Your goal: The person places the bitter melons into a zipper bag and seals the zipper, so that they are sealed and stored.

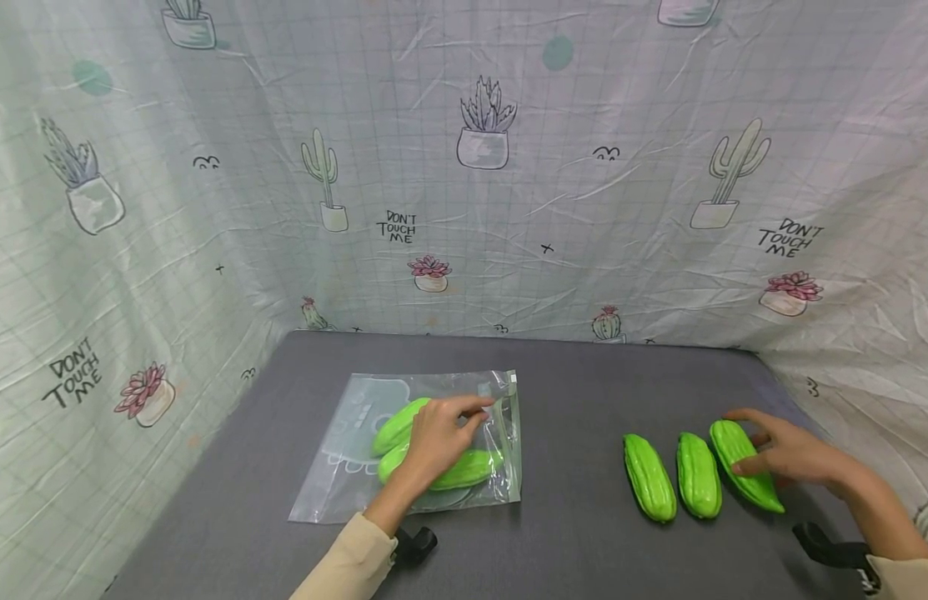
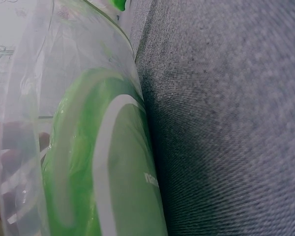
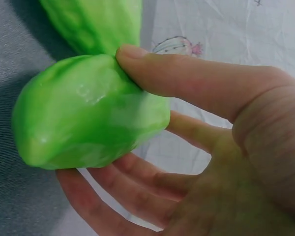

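Note:
A clear zip bag (image 1: 328, 492) lies flat with green bitter melons (image 1: 464, 471) inside. Above it, my left hand (image 1: 439, 437) pinches the upper film close to the zip edge; through the film, the left wrist view shows part of its fingers (image 2: 19, 157). Over on the right, three more bitter melons lie side by side. My right hand (image 1: 797, 454) holds the rightmost bitter melon (image 1: 737, 454), thumb on one side and fingers on the other. The right wrist view has this melon (image 3: 83, 113) close up, with another melon (image 3: 98, 22) behind it.
Two loose bitter melons, one on the left (image 1: 649, 479) and one in the middle (image 1: 699, 475), lie left of my right hand. The dark grey table (image 1: 569, 400) runs between bag and melons. A printed cloth (image 1: 546, 192) hangs at the back and both sides.

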The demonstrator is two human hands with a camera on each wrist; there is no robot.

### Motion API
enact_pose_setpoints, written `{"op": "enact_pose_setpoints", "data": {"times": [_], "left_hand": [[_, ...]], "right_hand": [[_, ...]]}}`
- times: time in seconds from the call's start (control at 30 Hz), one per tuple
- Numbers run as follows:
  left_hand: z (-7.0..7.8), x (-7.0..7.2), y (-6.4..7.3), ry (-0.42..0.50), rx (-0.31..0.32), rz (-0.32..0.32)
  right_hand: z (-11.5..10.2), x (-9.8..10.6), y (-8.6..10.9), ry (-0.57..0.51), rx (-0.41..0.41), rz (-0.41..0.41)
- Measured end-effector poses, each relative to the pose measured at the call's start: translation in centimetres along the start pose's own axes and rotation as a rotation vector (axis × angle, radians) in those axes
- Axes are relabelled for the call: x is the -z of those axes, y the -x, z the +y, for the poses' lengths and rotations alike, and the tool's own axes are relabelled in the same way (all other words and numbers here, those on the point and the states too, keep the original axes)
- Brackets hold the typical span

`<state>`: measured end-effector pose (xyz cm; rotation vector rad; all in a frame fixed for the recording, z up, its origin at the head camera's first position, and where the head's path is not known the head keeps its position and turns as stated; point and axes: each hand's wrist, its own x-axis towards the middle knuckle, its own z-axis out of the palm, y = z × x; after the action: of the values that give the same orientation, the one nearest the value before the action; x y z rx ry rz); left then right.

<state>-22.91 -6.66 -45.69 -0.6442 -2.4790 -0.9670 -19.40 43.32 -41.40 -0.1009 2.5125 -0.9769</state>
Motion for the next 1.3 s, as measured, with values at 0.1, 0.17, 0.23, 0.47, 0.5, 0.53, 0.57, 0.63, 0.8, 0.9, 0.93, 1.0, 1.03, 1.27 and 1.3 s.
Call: {"op": "enact_pose_setpoints", "data": {"times": [0.1, 0.17, 0.23, 0.47, 0.5, 0.53, 0.57, 0.63, 0.8, 0.9, 0.93, 1.0, 1.03, 1.27, 1.3], "left_hand": [[0.0, 0.0, 0.0, -0.002, 0.0, -0.001], [0.0, 0.0, 0.0, -0.004, 0.002, -0.001], [0.0, 0.0, 0.0, -0.004, 0.002, -0.001], [0.1, 0.1, 0.0, -0.014, 0.001, 0.003], [0.1, 0.1, 0.0, -0.016, 0.001, 0.005], [0.1, 0.1, 0.0, -0.017, 0.0, 0.007], [0.1, 0.1, 0.0, -0.018, -0.001, 0.01], [0.1, 0.1, 0.0, -0.019, -0.004, 0.011], [0.0, 0.1, 0.1, -0.018, -0.002, 0.003], [0.0, 0.1, 0.1, -0.018, -0.001, 0.003], [0.0, 0.1, 0.1, -0.017, -0.002, 0.006], [0.0, 0.1, 0.1, -0.016, -0.004, 0.01], [0.0, 0.1, 0.1, -0.015, -0.004, 0.01], [0.1, 0.1, 0.0, -0.01, -0.001, 0.003], [0.1, 0.1, 0.0, -0.008, -0.001, 0.002]], "right_hand": [[-0.5, 0.1, 0.3, 0.002, 0.029, 0.022], [-0.9, 0.2, 0.5, -0.005, 0.047, 0.03], [-1.3, 0.2, 0.7, -0.005, 0.065, 0.038], [-2.8, 0.3, 0.9, 0.075, 0.111, 0.085], [-3.0, 0.3, 0.9, 0.085, 0.114, 0.091], [-3.2, 0.3, 0.8, 0.089, 0.114, 0.095], [-3.3, 0.3, 0.8, 0.089, 0.112, 0.097], [-3.5, 0.3, 0.8, 0.09, 0.124, 0.097], [-3.9, 0.1, 0.7, 0.099, 0.136, 0.097], [-4.3, 0.0, 0.5, 0.109, 0.158, 0.095], [-4.4, -0.1, 0.4, 0.111, 0.165, 0.094], [-4.7, -0.2, 0.2, 0.104, 0.178, 0.085], [-4.8, -0.3, 0.1, 0.102, 0.187, 0.083], [-5.8, -1.2, -0.5, 0.152, 0.252, 0.12], [-6.0, -1.3, -0.5, 0.154, 0.261, 0.123]]}}
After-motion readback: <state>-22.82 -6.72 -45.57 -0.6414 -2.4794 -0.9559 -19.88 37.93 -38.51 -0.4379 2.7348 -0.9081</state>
